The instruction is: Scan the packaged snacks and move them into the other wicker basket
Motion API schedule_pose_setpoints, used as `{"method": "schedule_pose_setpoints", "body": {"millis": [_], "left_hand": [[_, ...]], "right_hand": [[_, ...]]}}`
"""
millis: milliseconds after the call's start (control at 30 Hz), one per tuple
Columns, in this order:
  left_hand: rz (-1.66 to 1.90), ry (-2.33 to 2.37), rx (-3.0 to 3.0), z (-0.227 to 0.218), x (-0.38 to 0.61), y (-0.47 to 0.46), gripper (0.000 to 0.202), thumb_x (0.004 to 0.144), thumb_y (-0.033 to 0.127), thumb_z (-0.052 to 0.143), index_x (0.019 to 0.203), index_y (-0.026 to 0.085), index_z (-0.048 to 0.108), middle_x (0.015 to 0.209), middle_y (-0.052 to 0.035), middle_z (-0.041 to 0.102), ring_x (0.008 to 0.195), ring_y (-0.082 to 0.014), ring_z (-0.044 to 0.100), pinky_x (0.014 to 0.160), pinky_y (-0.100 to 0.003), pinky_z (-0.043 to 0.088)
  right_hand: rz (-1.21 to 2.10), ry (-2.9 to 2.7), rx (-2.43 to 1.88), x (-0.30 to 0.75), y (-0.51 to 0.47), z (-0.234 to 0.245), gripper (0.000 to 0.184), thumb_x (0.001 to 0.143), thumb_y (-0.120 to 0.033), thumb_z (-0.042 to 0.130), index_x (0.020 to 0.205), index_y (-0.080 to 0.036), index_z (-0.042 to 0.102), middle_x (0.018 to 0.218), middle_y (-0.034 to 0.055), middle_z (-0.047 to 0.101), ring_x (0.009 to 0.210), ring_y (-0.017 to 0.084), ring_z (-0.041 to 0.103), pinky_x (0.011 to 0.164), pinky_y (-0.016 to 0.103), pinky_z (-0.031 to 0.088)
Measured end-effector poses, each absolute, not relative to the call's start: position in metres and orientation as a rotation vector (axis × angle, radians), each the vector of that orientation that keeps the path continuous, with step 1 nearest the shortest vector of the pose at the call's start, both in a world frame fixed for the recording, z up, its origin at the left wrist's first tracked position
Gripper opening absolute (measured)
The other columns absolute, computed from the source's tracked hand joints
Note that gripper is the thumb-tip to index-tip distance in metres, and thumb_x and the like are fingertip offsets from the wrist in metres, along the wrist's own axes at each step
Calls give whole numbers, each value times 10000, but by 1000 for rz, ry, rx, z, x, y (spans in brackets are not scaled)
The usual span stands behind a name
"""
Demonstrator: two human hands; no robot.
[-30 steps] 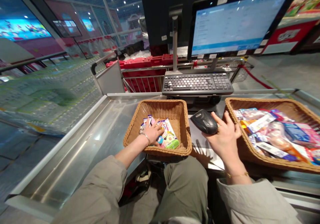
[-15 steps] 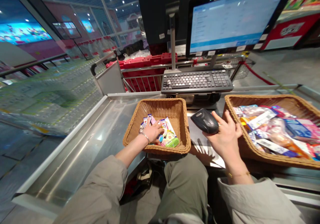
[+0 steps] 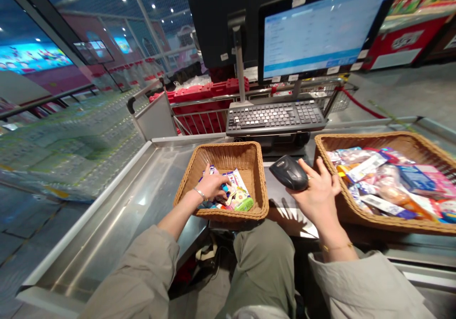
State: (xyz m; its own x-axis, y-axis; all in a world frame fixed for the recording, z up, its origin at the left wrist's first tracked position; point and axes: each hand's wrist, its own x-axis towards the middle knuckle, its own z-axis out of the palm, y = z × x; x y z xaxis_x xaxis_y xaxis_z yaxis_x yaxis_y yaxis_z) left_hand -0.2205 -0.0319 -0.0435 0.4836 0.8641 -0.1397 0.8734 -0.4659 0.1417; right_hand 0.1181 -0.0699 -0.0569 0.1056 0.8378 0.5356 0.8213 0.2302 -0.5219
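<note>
My left hand (image 3: 213, 186) reaches into the smaller wicker basket (image 3: 264, 186). Its fingers curl around a small blue packet (image 3: 225, 188), mostly hidden by the hand. Beside it lie a white-and-purple snack packet (image 3: 239, 178) and a green-ended pack (image 3: 244, 204), with other small packets partly covered. A black handheld barcode scanner (image 3: 290, 172) is in my right hand (image 3: 318, 189), its head tilted toward the left basket. The fingers of that hand wrap its grip close to the left rim of the bigger wicker basket (image 3: 384, 221).
Packaged snacks (image 3: 388, 181) fill the bigger basket. Behind stand a keyboard (image 3: 274, 117) and a monitor (image 3: 320, 31) on a post. The metal counter (image 3: 142, 190) has a raised edge at left. Shrink-wrapped bottles (image 3: 64, 143) are stacked beyond it, and a cart (image 3: 199, 119) stands behind.
My left hand has lifted slightly and drawn left, its fingers now curled around a blue packet instead of spread over the packets. My right hand keeps the scanner; the view has shifted slightly.
</note>
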Motion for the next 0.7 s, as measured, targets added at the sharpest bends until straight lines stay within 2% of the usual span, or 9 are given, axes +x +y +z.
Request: {"method": "schedule_pose_setpoints", "body": {"millis": [100, 233, 433, 533, 700], "left_hand": [[-3, 1522, 2541, -31, -224, -27, 320, 801, 395, 821, 1095, 303, 735, 1094, -24, 793, 1130, -268, 689, 1206, -704, -42], [198, 1576, 2469, -29, -221, -25, 375, 818, 384, 813, 1176, 330, 717, 1149, -12, 782, 1129, -242, 680, 1232, -654, 102], [261, 1611, 2317, -44, -216, -26, 403, 778, 393, 843, 1157, 314, 733, 1166, -17, 782, 1107, -246, 692, 1180, -554, 300], [147, 1650, 2349, -45, -221, -26, 458, 772, 393, 849, 1205, 315, 722, 1180, -36, 775, 1141, -266, 679, 1187, -583, 275], [0, 1701, 2441, -41, -230, -26, 419, 831, 373, 787, 1241, 344, 704, 1235, -50, 749, 1212, -295, 639, 1210, -701, 125]], "right_hand": [[12, -1684, -1556, 119, -69, -57, 278, 768, -423, 595, 919, -234, 731, 1349, 86, 688, 1479, 382, 367, 1177, 705, 158], [9, -1682, -1544, 120, -70, -56, 279, 769, -421, 598, 927, -233, 731, 1357, 84, 684, 1473, 390, 373, 1162, 719, 175], [38, -1668, -1565, 122, -71, -55, 289, 758, -422, 598, 935, -230, 724, 1361, 83, 682, 1477, 395, 369, 1150, 719, 188], [46, -1655, -1577, 122, -71, -54, 278, 752, -424, 593, 905, -228, 718, 1356, 89, 684, 1483, 387, 362, 1157, 706, 183], [41, -1673, -1580, 123, -71, -55, 272, 758, -417, 582, 900, -228, 716, 1349, 97, 685, 1482, 385, 354, 1154, 710, 176]]}}
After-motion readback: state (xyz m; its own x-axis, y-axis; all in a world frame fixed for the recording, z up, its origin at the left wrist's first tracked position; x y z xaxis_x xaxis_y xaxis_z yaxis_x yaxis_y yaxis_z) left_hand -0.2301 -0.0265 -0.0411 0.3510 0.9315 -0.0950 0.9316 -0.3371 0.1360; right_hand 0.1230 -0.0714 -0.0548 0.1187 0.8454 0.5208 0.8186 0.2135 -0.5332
